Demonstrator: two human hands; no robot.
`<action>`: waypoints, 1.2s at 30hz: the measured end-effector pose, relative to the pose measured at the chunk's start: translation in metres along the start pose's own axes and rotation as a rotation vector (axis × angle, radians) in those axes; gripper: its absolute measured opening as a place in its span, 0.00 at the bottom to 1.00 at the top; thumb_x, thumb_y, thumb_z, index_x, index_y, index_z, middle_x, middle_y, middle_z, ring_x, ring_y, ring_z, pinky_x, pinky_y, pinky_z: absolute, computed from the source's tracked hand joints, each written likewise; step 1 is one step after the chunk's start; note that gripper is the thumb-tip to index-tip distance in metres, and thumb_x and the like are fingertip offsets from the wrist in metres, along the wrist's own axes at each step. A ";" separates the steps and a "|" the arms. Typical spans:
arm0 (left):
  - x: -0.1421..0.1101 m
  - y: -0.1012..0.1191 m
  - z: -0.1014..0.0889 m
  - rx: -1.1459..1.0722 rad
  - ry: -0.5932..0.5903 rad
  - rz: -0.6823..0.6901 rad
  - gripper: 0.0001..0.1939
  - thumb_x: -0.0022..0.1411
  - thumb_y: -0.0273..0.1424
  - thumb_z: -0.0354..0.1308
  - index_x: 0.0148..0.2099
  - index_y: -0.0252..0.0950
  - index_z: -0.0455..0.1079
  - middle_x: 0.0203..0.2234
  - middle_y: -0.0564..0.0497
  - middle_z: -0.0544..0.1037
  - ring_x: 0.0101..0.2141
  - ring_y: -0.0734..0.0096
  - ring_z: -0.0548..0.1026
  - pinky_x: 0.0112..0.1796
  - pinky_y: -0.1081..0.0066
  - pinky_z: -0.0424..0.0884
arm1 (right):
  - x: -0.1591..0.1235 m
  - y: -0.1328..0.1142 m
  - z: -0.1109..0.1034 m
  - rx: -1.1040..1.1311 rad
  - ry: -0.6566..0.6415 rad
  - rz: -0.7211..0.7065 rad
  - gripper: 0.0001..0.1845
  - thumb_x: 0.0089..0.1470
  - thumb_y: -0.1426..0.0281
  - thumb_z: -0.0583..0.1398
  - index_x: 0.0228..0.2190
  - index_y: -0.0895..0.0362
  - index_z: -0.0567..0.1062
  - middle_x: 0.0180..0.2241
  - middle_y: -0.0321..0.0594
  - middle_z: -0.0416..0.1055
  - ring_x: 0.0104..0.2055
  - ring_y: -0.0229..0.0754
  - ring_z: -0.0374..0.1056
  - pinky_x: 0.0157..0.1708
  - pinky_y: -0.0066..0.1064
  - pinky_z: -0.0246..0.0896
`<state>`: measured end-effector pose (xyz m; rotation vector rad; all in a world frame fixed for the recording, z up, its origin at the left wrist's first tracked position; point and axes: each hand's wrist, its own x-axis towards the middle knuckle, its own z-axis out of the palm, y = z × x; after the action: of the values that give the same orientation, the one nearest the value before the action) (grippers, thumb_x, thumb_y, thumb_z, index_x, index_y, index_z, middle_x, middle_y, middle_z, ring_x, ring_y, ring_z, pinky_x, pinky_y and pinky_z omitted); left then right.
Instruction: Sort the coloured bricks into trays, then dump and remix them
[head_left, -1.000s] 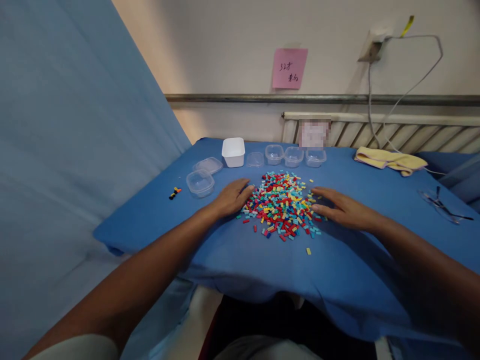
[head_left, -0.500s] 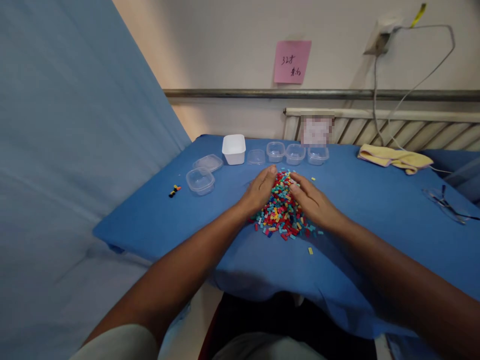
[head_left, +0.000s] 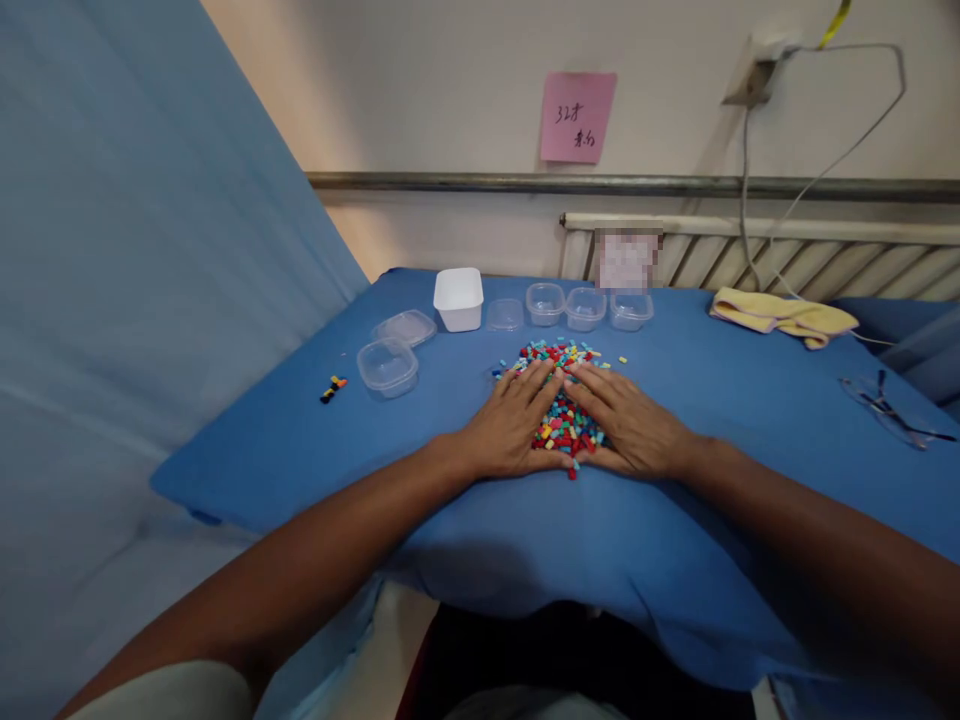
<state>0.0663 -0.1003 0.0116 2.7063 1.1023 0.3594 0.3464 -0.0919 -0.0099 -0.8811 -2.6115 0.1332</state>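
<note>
A heap of small toy bricks (head_left: 568, 420) in red, blue, yellow and green lies on the blue-covered table (head_left: 495, 550). My left hand (head_left: 517, 418) rests flat over the left side of the heap, fingers stretched toward its middle and thumb along the near edge. From the other side, my right hand (head_left: 630, 418) lies palm down over the right part in the same way. The fingertips of both hands almost meet above the heap. Bricks show between the thumbs and forefingers and beyond the fingertips; those beneath the palms are hidden.
Behind the heap stand a white tub (head_left: 459, 300), a clear lid (head_left: 505, 316) and small clear containers (head_left: 545, 305). At left are a larger clear container (head_left: 388, 368), another lid (head_left: 406, 328) and black-and-orange pieces (head_left: 333, 390). A yellow cloth (head_left: 784, 316) and glasses (head_left: 892, 412) lie at right.
My hands have turned from cupping the sides of the heap to lying palm down on it, thumbs drawn in at the near edge. Bricks have spread toward the far side.
</note>
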 end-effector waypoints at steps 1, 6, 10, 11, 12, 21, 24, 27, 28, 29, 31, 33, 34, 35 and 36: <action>0.010 -0.003 -0.001 0.008 0.020 -0.003 0.63 0.67 0.70 0.56 0.86 0.36 0.41 0.83 0.31 0.44 0.82 0.39 0.42 0.78 0.38 0.38 | 0.010 0.010 0.001 -0.001 0.018 0.018 0.54 0.68 0.40 0.61 0.80 0.58 0.57 0.80 0.61 0.51 0.82 0.69 0.47 0.78 0.67 0.45; 0.049 -0.026 -0.011 -0.050 0.076 -0.154 0.55 0.72 0.65 0.53 0.84 0.33 0.48 0.82 0.31 0.46 0.81 0.39 0.47 0.77 0.40 0.43 | 0.039 0.055 -0.004 0.040 0.098 0.177 0.47 0.70 0.43 0.57 0.76 0.61 0.64 0.78 0.62 0.57 0.80 0.69 0.55 0.77 0.67 0.51; 0.072 -0.056 -0.016 -0.257 0.054 -0.291 0.50 0.76 0.64 0.44 0.81 0.30 0.57 0.81 0.32 0.55 0.80 0.43 0.52 0.77 0.48 0.46 | 0.040 0.081 -0.009 0.136 0.120 0.375 0.43 0.73 0.41 0.52 0.70 0.60 0.73 0.75 0.59 0.65 0.79 0.65 0.58 0.79 0.64 0.49; 0.078 -0.064 -0.016 -0.297 0.047 -0.306 0.48 0.77 0.63 0.42 0.80 0.30 0.60 0.80 0.33 0.58 0.79 0.44 0.54 0.77 0.49 0.46 | 0.040 0.086 -0.008 0.159 0.114 0.427 0.44 0.72 0.39 0.52 0.69 0.60 0.74 0.74 0.60 0.66 0.79 0.66 0.58 0.79 0.65 0.48; 0.084 -0.071 -0.015 -0.322 0.041 -0.310 0.47 0.77 0.63 0.41 0.79 0.30 0.62 0.79 0.34 0.61 0.79 0.44 0.56 0.77 0.49 0.46 | 0.040 0.091 -0.007 0.179 0.106 0.467 0.45 0.72 0.39 0.51 0.70 0.60 0.74 0.74 0.60 0.66 0.79 0.68 0.58 0.78 0.67 0.47; 0.130 -0.088 -0.014 -0.523 -0.070 -0.061 0.37 0.82 0.54 0.38 0.67 0.37 0.78 0.68 0.47 0.79 0.69 0.58 0.74 0.72 0.63 0.62 | 0.083 0.080 0.008 0.355 0.037 0.334 0.36 0.76 0.45 0.52 0.73 0.50 0.70 0.72 0.45 0.71 0.74 0.58 0.67 0.75 0.59 0.59; 0.119 -0.087 -0.019 -0.556 -0.051 -0.075 0.39 0.81 0.57 0.38 0.59 0.35 0.81 0.60 0.45 0.84 0.62 0.54 0.78 0.68 0.58 0.68 | 0.082 0.066 0.001 0.407 0.031 0.294 0.33 0.77 0.47 0.50 0.72 0.48 0.71 0.71 0.43 0.73 0.73 0.56 0.68 0.75 0.56 0.61; 0.094 -0.078 -0.026 -0.571 -0.052 -0.074 0.40 0.79 0.61 0.42 0.54 0.33 0.82 0.53 0.43 0.86 0.55 0.52 0.81 0.63 0.56 0.73 | 0.069 0.045 -0.008 0.432 -0.016 0.245 0.34 0.77 0.48 0.51 0.74 0.47 0.69 0.73 0.43 0.71 0.74 0.56 0.67 0.75 0.56 0.60; 0.084 -0.073 -0.029 -0.570 -0.052 -0.059 0.39 0.79 0.60 0.44 0.55 0.33 0.82 0.54 0.43 0.86 0.56 0.52 0.81 0.64 0.56 0.73 | 0.062 0.038 -0.011 0.420 -0.030 0.223 0.34 0.77 0.47 0.52 0.75 0.47 0.68 0.74 0.43 0.69 0.75 0.57 0.66 0.76 0.58 0.59; 0.073 -0.068 -0.031 -0.566 -0.051 -0.031 0.36 0.79 0.59 0.46 0.59 0.35 0.81 0.58 0.43 0.84 0.59 0.53 0.80 0.66 0.56 0.71 | 0.055 0.031 -0.014 0.396 -0.038 0.200 0.36 0.76 0.47 0.54 0.76 0.47 0.67 0.75 0.44 0.67 0.76 0.58 0.64 0.77 0.59 0.57; 0.053 -0.059 -0.035 -0.502 -0.030 0.050 0.32 0.80 0.54 0.49 0.70 0.39 0.75 0.69 0.43 0.76 0.70 0.53 0.72 0.73 0.55 0.62 | 0.038 0.022 -0.018 0.347 -0.046 0.155 0.38 0.75 0.46 0.56 0.77 0.47 0.65 0.78 0.44 0.61 0.79 0.60 0.58 0.79 0.62 0.52; 0.035 -0.055 -0.038 -0.389 -0.026 0.031 0.32 0.80 0.53 0.51 0.75 0.42 0.70 0.77 0.45 0.67 0.76 0.54 0.62 0.77 0.53 0.52 | 0.020 0.022 -0.021 0.310 -0.046 0.152 0.39 0.74 0.45 0.56 0.77 0.47 0.65 0.79 0.44 0.57 0.81 0.60 0.53 0.80 0.62 0.47; 0.028 -0.056 -0.038 -0.334 -0.020 -0.014 0.34 0.80 0.54 0.50 0.76 0.43 0.68 0.78 0.46 0.64 0.78 0.54 0.58 0.78 0.52 0.48 | 0.012 0.026 -0.022 0.296 -0.036 0.181 0.39 0.74 0.45 0.55 0.77 0.47 0.66 0.80 0.44 0.57 0.81 0.60 0.52 0.80 0.62 0.47; 0.022 -0.057 -0.038 -0.294 -0.001 -0.085 0.35 0.80 0.55 0.48 0.77 0.42 0.67 0.79 0.45 0.62 0.79 0.53 0.56 0.78 0.52 0.46 | 0.004 0.031 -0.022 0.282 -0.013 0.236 0.39 0.74 0.43 0.54 0.76 0.48 0.67 0.79 0.45 0.58 0.82 0.61 0.52 0.80 0.62 0.46; 0.018 -0.059 -0.036 -0.275 0.031 -0.168 0.37 0.80 0.56 0.45 0.78 0.40 0.66 0.79 0.44 0.62 0.79 0.52 0.55 0.78 0.50 0.46 | -0.001 0.036 -0.020 0.269 0.022 0.314 0.40 0.74 0.42 0.53 0.75 0.49 0.68 0.79 0.47 0.59 0.81 0.62 0.53 0.80 0.63 0.46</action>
<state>0.0289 -0.0428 0.0329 2.3595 1.1822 0.4875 0.3757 -0.0642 0.0007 -1.1734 -2.3435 0.5411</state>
